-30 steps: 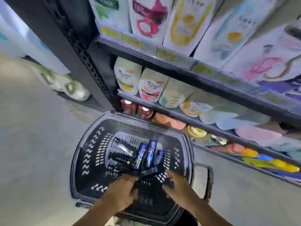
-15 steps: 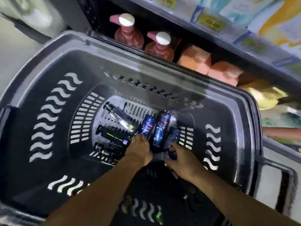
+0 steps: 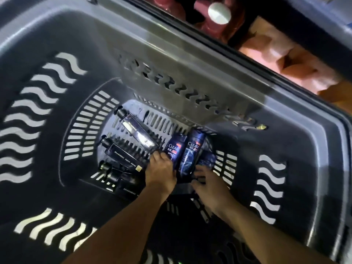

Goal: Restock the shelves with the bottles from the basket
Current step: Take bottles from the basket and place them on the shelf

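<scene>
Now both hands have dropped deep into the basket (image 3: 285, 119), left hand (image 3: 161, 171) and right hand (image 3: 208, 184) closing round blue bottles (image 3: 191, 151), nothing shelved yet.

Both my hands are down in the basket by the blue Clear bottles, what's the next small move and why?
Probably close the left hand around the nearer blue Clear bottle and lift it. That hand already touches its lower end, the bottle lies loose on the basket floor, and the right hand is beside the second blue Clear bottle.

Deep in the grey basket (image 3: 190, 60): both hands, left (image 3: 161, 171) and right (image 3: 209, 185), on dark blue bottles (image 3: 191, 153).
</scene>
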